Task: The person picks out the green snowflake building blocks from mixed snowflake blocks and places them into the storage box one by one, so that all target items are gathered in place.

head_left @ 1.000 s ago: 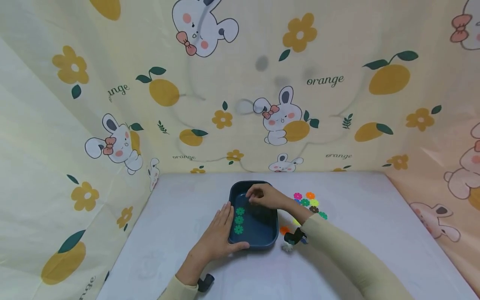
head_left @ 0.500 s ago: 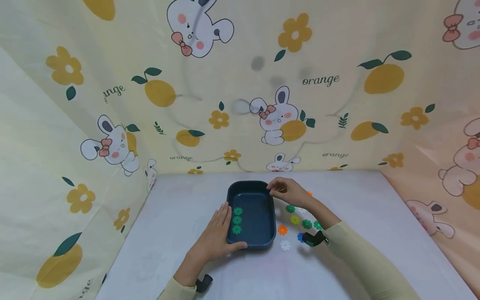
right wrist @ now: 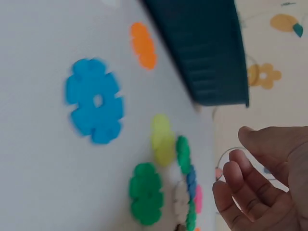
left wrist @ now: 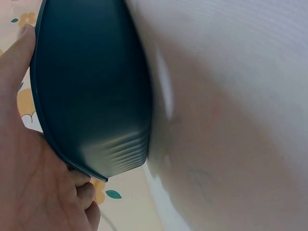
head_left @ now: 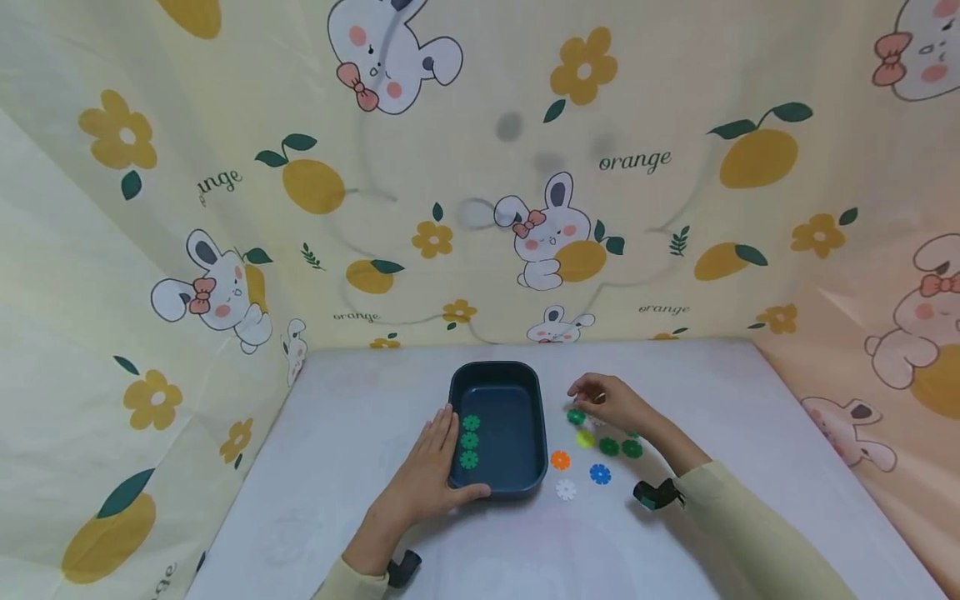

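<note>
A dark blue tray (head_left: 510,442) stands on the table, with three green flower-shaped discs (head_left: 470,441) in a column along its left side. My left hand (head_left: 423,471) rests against the tray's near left corner, straight fingers along its left side and thumb at the front rim. To the right of the tray, my right hand (head_left: 618,406) hovers over loose flower discs, thumb and bent fingers apart with nothing between them. Nearest its fingertips lies a green disc (head_left: 576,417). In the right wrist view, the blue disc (right wrist: 83,98) lies left of the hand.
More loose discs lie right of the tray: a yellow one (head_left: 585,438), an orange one (head_left: 560,460), a white one (head_left: 566,490) and two green ones (head_left: 621,448). My right hand partly hides others. A patterned curtain (head_left: 420,167) rises behind the white table (head_left: 360,417).
My right hand has moved from above the tray, across its right rim, to the loose discs at the right. My left hand stays at the tray; the three green discs lie as before.
</note>
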The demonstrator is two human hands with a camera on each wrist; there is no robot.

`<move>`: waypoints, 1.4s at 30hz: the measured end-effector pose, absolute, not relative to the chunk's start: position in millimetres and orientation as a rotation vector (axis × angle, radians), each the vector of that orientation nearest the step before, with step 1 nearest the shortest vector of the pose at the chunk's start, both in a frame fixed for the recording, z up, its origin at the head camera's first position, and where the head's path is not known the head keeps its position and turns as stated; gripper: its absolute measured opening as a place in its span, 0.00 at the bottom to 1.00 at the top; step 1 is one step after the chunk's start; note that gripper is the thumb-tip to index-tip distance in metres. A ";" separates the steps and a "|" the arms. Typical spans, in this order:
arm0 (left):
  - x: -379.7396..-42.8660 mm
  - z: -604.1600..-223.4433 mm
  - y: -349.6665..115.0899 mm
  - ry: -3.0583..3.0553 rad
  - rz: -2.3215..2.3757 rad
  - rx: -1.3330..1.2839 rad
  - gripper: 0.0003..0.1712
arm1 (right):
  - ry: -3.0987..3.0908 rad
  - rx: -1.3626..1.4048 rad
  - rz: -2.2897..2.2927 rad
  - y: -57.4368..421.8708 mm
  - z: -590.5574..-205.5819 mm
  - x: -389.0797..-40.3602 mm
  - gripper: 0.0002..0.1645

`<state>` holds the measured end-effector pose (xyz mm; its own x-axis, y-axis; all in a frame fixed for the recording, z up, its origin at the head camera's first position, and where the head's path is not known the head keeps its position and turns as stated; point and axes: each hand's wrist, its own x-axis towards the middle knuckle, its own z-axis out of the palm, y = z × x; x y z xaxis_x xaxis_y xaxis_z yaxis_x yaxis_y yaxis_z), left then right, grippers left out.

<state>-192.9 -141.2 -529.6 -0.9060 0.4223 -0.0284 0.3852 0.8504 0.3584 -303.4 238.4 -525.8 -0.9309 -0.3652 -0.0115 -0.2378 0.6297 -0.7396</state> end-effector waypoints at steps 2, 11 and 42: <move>-193.0 -529.8 -141.4 2.923 0.535 0.639 0.76 | 2.692 -0.477 -1.159 240.4 -531.1 -304.2 0.10; -194.4 -532.1 -140.7 2.935 0.513 0.636 0.76 | 2.693 -0.416 -1.037 243.7 -549.6 -309.9 0.13; -192.3 -529.7 -140.2 2.926 0.538 0.632 0.76 | 2.711 -0.439 -1.046 238.3 -553.9 -302.8 0.19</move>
